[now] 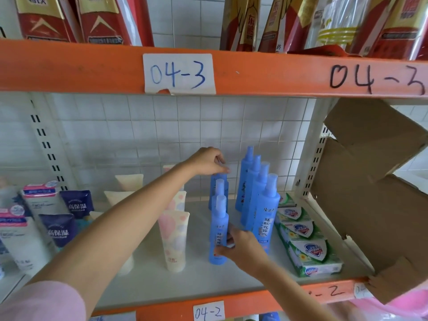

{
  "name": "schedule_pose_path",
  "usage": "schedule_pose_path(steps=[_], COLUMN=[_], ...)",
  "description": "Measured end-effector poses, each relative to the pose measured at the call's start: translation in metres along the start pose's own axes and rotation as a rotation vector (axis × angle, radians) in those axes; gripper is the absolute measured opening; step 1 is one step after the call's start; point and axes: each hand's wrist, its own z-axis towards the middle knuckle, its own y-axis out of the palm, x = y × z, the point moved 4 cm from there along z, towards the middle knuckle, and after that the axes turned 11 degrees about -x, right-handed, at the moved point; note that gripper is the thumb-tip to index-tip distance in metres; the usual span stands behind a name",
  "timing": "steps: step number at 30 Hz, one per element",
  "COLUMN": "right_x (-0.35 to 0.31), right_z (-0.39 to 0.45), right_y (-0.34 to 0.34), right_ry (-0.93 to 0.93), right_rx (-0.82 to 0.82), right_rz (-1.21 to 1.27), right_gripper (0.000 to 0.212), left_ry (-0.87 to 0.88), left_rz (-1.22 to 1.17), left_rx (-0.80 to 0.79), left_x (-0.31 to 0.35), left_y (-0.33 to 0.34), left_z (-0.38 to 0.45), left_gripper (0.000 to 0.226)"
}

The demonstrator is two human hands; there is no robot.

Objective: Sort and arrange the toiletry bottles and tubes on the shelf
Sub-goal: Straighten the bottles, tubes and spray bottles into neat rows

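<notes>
Blue spray bottles stand in two rows on the white shelf (199, 283). My right hand (240, 249) grips the front bottle (218, 230) of the left row low on its body. My left hand (208, 161) reaches to the back and pinches the cap of the rear bottle (218, 179) in that row. A second row of several blue bottles (259, 198) stands just to the right. Pastel tubes (174, 237) stand upside down on their caps to the left, partly hidden by my left forearm.
Green soap boxes (308, 239) line the shelf's right side. An open cardboard box (370, 186) juts in from the right. Dark blue tubes (60, 230) and white pink-labelled tubes (34, 202) fill the left. The orange beam above (69, 68) carries red packages.
</notes>
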Motion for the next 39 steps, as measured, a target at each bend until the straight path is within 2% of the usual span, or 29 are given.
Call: schedule_pose_path(steps=[3,7,12,19,26,39], right_x=[0.004,0.004,0.005,0.006,0.007,0.007], right_z=[0.000,0.000,0.002,0.003,0.003,0.002], right_y=[0.007,0.007,0.008,0.009,0.010,0.009], right_ry=[-0.002,-0.027,-0.024,-0.032,-0.035,-0.028], right_rx=[0.048,0.055,0.044,0.058,0.061,0.017], right_rz=[-0.001,-0.022,-0.043,-0.016,-0.006,0.006], right_gripper=[0.037,0.036,0.037,0.036,0.036,0.037], left_ry=[0.011,0.035,0.023,0.014,0.042,-0.005], left_rz=[0.054,0.145,0.188,0.139,0.092,0.086], left_rx=[-0.058,0.023,0.039,0.030,-0.043,-0.017], left_x=[0.002,0.000,-0.008,-0.013,-0.005,-0.007], left_y=[0.008,0.007,0.000,-0.003,0.004,0.005], left_z=[0.004,0.007,0.003,-0.003,-0.005,-0.010], left_gripper=[0.040,0.034,0.027,0.036,0.030,0.030])
